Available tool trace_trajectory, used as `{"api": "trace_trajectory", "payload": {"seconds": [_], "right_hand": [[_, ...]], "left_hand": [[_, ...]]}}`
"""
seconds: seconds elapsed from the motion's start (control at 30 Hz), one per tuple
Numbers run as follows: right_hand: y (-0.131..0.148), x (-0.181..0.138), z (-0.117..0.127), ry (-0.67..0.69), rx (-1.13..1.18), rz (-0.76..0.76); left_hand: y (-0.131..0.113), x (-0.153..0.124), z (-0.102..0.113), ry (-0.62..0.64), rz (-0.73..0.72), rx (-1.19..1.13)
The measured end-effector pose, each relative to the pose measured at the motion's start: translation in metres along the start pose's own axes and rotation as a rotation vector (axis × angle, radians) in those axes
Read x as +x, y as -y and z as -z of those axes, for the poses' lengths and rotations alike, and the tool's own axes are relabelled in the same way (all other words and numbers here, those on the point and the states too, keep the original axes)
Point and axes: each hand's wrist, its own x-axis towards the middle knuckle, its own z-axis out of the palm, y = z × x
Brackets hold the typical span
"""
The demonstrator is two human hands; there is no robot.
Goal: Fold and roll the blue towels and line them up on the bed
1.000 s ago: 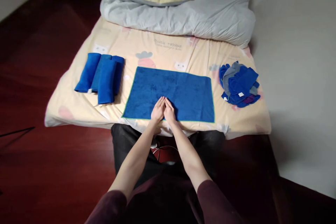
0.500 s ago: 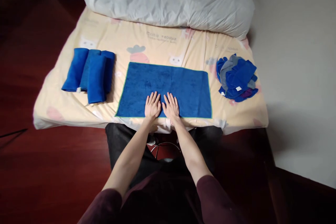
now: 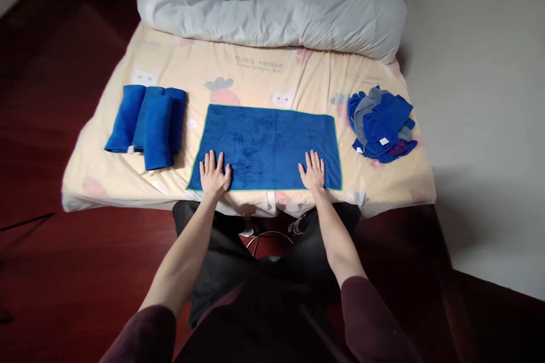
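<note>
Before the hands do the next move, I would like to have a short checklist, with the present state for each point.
1. Cloth spread out: ok, it looks flat.
2. Left hand on the cloth: ok, palm down near its left end.
3. Right hand on the cloth: ok, palm down near its right end.
4. Rolls apart from the cloth: ok, a gap shows.
5. Pile apart from the cloth: ok.
6. Cloth's underside smooth: cannot tell, hidden.

Bedroom: bed, grey quilt
</note>
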Motion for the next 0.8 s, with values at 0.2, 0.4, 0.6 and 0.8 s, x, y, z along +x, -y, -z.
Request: {"api": "trace_trajectory", "payload": {"seconds": [0.2, 0.4, 0.6, 0.8], "right_hand": [[-0.055, -0.003, 0.010, -0.032, -0.097, -0.106], [-0.073, -0.005, 0.010, -0.049, -0.154, -0.135], [-0.070, -0.006, 0.009, -0.081, -0.155, -0.124], [-0.073, -0.005, 0.003, -0.129, -0.135, -0.126]], "left_hand": [[0.022, 0.002, 0.016, 0.005, 0.065, 0.034], [0.028, 0.005, 0.013, 0.012, 0.089, 0.052], [0.027, 0.005, 0.013, 0.030, 0.103, 0.077], [0.007, 0.011, 0.006, 0.000, 0.158, 0.084]]}}
